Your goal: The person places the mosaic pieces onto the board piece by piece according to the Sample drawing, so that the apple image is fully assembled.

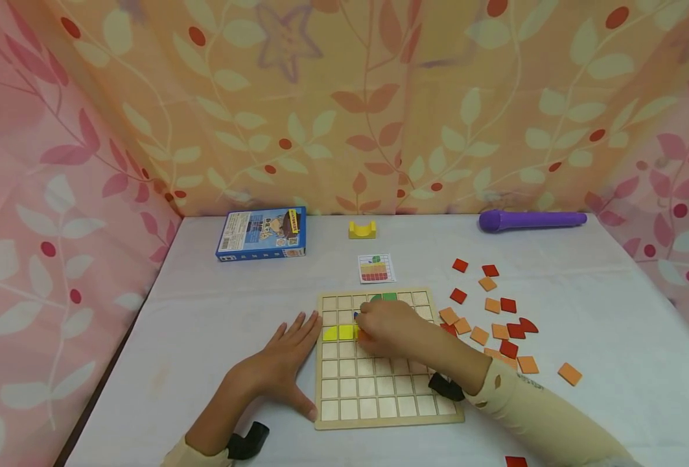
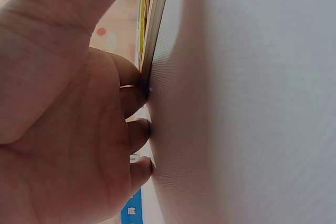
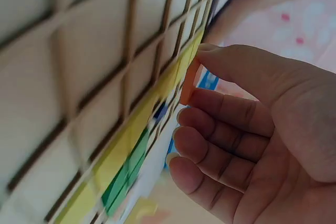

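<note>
Orange tile (image 3: 189, 86) is running lengthwise from thumb (image 3: 239, 64) to forefinger (image 3: 231, 107), right hand (image 1: 387, 329) pinching it over gridded board (image 1: 369, 408).

The grid board (image 1: 367, 408) looks like smooth wood. Right of it, the tiles (image 1: 570, 374) look smooth; beyond it, the box (image 1: 261, 233) looks like printed cardboard, the microphone (image 1: 545, 220) smooth plastic; beneath it lies matt cloth (image 1: 204, 311).

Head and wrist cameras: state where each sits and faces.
Head: worn there, facing forward and down at the grid board; left hand, right hand, forearms show.
Left wrist: worn there, facing the left hand beside the board.
Right wrist: worn there, facing the right hand pinching an orange tile; left arm behind.
Head and right wrist share yellow tiles.
</note>
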A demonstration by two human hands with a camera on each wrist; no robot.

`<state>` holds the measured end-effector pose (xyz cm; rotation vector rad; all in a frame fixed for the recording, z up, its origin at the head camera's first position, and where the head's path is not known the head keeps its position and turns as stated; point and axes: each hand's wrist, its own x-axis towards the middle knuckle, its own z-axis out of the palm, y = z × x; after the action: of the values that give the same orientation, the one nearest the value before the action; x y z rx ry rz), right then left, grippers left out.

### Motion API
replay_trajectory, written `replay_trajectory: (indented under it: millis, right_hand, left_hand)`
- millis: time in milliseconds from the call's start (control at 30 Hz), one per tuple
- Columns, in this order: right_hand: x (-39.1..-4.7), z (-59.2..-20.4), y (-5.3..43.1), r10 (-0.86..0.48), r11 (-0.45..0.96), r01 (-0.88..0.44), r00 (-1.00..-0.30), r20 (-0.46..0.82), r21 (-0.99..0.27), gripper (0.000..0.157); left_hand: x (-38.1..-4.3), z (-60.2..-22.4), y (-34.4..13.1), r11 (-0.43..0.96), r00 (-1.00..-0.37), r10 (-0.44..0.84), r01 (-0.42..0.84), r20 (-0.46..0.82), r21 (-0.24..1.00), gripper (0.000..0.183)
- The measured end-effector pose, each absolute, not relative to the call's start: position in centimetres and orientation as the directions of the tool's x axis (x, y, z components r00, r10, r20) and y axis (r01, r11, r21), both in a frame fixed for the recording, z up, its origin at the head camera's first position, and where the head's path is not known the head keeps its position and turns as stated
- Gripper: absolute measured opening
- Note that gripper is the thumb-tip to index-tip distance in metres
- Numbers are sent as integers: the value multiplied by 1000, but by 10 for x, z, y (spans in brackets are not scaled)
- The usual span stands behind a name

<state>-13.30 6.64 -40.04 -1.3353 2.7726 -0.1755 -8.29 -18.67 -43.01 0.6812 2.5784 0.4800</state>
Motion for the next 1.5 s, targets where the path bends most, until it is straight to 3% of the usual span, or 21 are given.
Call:
replay_trajectory:
  millis: [233, 467, 667, 1200, 1500]
  right_hand:
    - [-124, -405, 36, -821, 569, -816, -571, -10, -101, 12]
    - [-121, -413, 18, -817, 574, -811, -577, -13, -114, 10]
    - [-121, -418, 10, -808, 587, -803, -590, -2, -101, 18]
    - [-119, -416, 12, -794, 606, -790, -607, -20, -93, 21]
    - [-107, -410, 48, -793, 607, -790, -610, 5, -84, 11]
  left_hand:
    - [-84, -430, -187, 804, -777, 553, 402, -303, 438, 148]
    - [-85, -428, -188, 794, -772, 564, 408, -295, 450, 149]
    - [-85, -428, -188, 789, -766, 574, 423, -290, 446, 148]
    - [-85, -430, -191, 797, -773, 562, 410, -296, 443, 149]
    - [-84, -431, -188, 813, -783, 543, 400, -302, 423, 149]
